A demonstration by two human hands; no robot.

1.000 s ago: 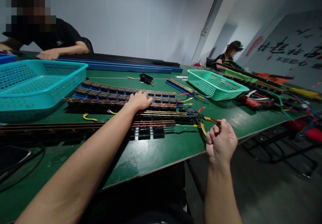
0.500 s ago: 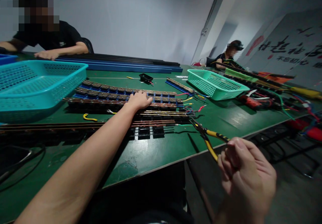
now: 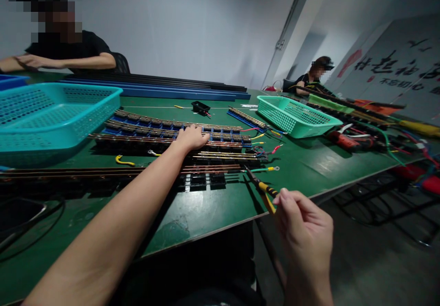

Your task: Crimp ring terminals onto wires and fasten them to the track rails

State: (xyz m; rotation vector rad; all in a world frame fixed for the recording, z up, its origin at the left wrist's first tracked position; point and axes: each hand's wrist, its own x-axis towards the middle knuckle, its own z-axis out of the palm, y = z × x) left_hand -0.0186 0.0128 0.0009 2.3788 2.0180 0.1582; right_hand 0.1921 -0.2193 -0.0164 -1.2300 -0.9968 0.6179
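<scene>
My right hand (image 3: 304, 232) is closed round the yellow and black handles of a pair of pliers (image 3: 259, 184). Their dark jaws meet the spot where a green wire (image 3: 259, 169) joins the end of the front copper-coloured bar assembly (image 3: 213, 168). A yellow-sleeved ring terminal (image 3: 275, 168) is at the wire's free end. My left hand (image 3: 191, 137) rests with fingers spread over the blue-based strips with brass-coloured rods (image 3: 151, 128), further back. Whether the pliers' jaws grip the wire cannot be made out.
A turquoise basket (image 3: 68, 122) stands at left, a green basket (image 3: 295, 122) at right. A small black tray (image 3: 200, 108) and long blue bars (image 3: 178, 93) lie behind. Red-handled tools (image 3: 350, 141) and cables are further right. Two people sit across and at the far end.
My right hand has moved left with the pliers, whose handles have come closer together. The jaws went from near the wire's far end to its joint with the bar. My left hand stays put.
</scene>
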